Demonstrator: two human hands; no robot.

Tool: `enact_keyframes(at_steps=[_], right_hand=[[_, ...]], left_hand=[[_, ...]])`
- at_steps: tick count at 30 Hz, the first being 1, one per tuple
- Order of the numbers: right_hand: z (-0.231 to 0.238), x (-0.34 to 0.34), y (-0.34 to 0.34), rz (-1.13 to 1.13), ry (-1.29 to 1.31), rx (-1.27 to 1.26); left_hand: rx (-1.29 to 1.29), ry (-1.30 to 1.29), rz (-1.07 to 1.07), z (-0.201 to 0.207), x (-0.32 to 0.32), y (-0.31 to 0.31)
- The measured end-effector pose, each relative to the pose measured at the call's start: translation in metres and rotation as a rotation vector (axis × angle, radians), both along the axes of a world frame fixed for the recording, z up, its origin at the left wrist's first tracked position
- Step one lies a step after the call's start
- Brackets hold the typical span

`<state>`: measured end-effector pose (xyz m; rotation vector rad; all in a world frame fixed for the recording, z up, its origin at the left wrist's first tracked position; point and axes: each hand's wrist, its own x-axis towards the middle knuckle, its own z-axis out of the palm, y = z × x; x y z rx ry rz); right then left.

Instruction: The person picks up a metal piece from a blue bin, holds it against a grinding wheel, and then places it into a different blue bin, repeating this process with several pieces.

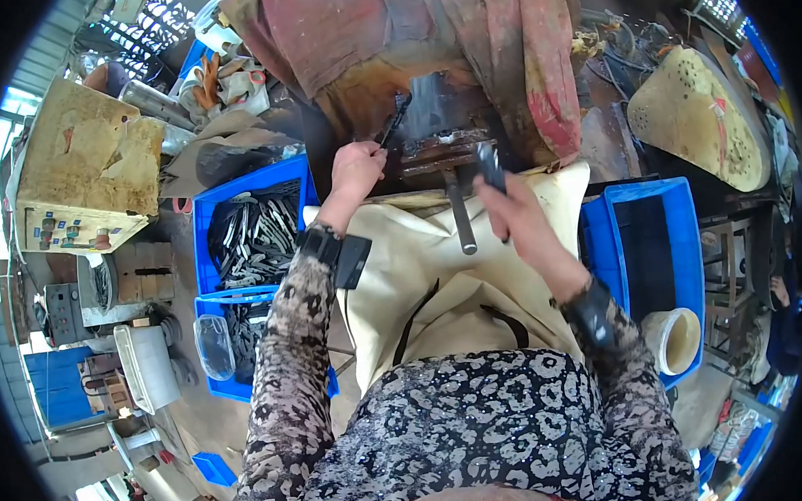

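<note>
My left hand (357, 175) is closed on one end of a slim dark metal piece (399, 118), whose far end slants up beside a pale, blurred spinning wheel (426, 106). My right hand (523, 216) grips a dark, flat, shiny strip (490, 164) just right of the wheel's rest. Its exact kind is unclear, and motion smears it a little. Between the hands, a grimy metal rest (446, 150) sits under the wheel, with a round metal bar (459, 214) sticking out toward me. A cream apron (392, 251) spreads across my lap below both hands.
Stained reddish cloth (347, 29) hangs over and around the wheel. To the left, a blue crate (201, 232) holds many curved metal pieces (253, 239). At the right stand another blue crate (690, 247) and a whitish bucket (656, 342). A control box with buttons (84, 166) is farther left.
</note>
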<state>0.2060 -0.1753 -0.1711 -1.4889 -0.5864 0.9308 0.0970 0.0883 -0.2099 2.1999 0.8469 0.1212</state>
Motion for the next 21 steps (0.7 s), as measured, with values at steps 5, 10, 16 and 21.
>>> enact_keyframes(at_steps=[5,10,16,21], right_hand=[[0.007,0.01,0.035,-0.105,0.38,0.24],[0.012,0.002,0.043,-0.097,0.272,0.181],[0.009,0.004,0.043,-0.075,0.043,-0.002],[0.006,0.003,0.046,-0.09,-0.214,-0.124]], left_hand=[[-0.123,-0.227,0.189,0.035,-0.018,-0.047],[-0.294,-0.433,0.253,0.028,-0.025,-0.068],[-0.398,-0.457,0.255,0.033,-0.035,-0.076],[-0.413,-0.452,0.276,0.033,-0.04,-0.081]])
